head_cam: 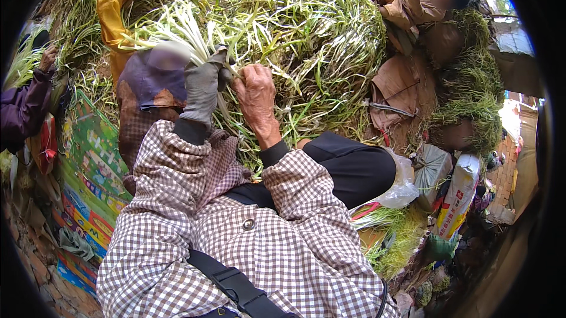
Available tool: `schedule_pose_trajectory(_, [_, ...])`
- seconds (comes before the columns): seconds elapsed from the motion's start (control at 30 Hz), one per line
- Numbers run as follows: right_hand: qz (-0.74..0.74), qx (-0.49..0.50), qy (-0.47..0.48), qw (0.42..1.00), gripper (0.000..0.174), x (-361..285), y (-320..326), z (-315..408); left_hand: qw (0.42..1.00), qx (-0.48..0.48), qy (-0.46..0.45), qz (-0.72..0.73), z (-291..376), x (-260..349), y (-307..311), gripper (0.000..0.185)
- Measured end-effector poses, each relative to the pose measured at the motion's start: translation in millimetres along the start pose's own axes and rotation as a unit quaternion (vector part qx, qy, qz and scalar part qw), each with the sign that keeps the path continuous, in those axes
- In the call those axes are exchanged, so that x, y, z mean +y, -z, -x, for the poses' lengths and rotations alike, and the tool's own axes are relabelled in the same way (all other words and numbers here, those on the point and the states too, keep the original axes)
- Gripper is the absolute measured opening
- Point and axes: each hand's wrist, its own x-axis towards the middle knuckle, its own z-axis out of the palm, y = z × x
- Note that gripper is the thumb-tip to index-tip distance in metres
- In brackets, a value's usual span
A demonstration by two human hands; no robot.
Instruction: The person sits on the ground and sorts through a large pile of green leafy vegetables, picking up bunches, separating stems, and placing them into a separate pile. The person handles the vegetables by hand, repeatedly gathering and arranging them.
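My left hand (207, 80), in a grey work glove, grips a bunch of long pale green stalks (188, 30), which fan out up and to the left above a purple cloth on my knee. Close beside it on the right, my bare right hand (255, 88) has its fingers curled around a thin leafy strand at the edge of the bunch. Its fingertips are partly hidden, just short of the glove. Under and beyond both hands lies a large tangled heap of the same green stalks (314, 30).
A yellow sack (110, 12) curves around the upper left. A colourful printed mat (95, 150) lies at left. Other people sit at upper right and far left. Cardboard (398, 79), a clear plastic bag (400, 181) and more stalks (398, 234) lie to the right.
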Motion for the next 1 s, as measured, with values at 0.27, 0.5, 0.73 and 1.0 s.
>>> schedule_pose_trajectory(0.27, [0.009,0.008,-0.002,1.0,0.013,24.4,-0.2,0.7,0.978,0.109,-0.161,0.075,-45.9,-0.9,32.1,0.022])
schedule_pose_trajectory(0.5, [0.093,-0.018,-0.096,0.991,0.013,88.4,23.8,6.0,0.936,0.211,-0.149,0.237,-41.7,103.6,92.8,0.017])
schedule_pose_trajectory(0.73, [0.142,-0.218,-0.071,0.963,0.066,87.2,123.5,-21.8,0.971,0.043,-0.105,0.212,-10.9,116.5,101.6,0.028])
schedule_pose_trajectory(1.0, [-0.272,-0.151,0.007,0.95,0.037,-37.0,78.6,4.1,0.955,-0.085,0.017,0.282,31.9,91.8,28.6,0.035])
